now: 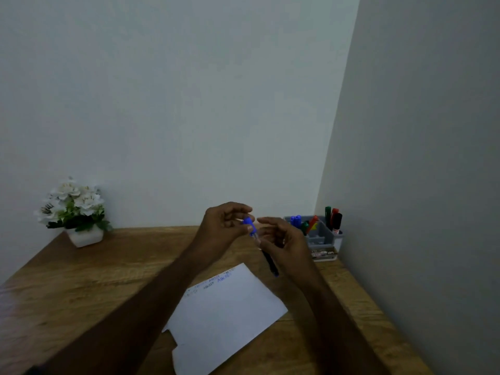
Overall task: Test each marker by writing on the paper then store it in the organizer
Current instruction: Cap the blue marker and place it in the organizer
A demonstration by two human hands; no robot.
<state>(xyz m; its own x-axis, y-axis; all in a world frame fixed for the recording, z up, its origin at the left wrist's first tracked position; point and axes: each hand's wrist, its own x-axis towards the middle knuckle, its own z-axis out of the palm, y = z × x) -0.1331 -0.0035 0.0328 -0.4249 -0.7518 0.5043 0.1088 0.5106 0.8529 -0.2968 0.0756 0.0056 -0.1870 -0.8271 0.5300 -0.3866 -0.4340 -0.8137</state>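
Both hands are raised above the desk, meeting over the far edge of the white paper point(224, 315). My left hand point(221, 226) pinches the blue cap point(248, 225) at the top end of a blue marker point(269, 259). My right hand point(281, 242) grips the marker's dark barrel, which slants down toward the paper. Whether the cap is seated on the marker or slightly off, I cannot tell. Small lines of handwriting in blue and other colours run along the paper's top edge. The grey organizer point(322, 236) stands at the back right, holding several blue, green, red and black markers.
A white pot of white flowers point(74, 209) stands at the desk's back left corner. The wooden desk point(81, 280) meets walls behind and on the right, close beside the organizer. A second sheet peeks out under the paper's near left corner.
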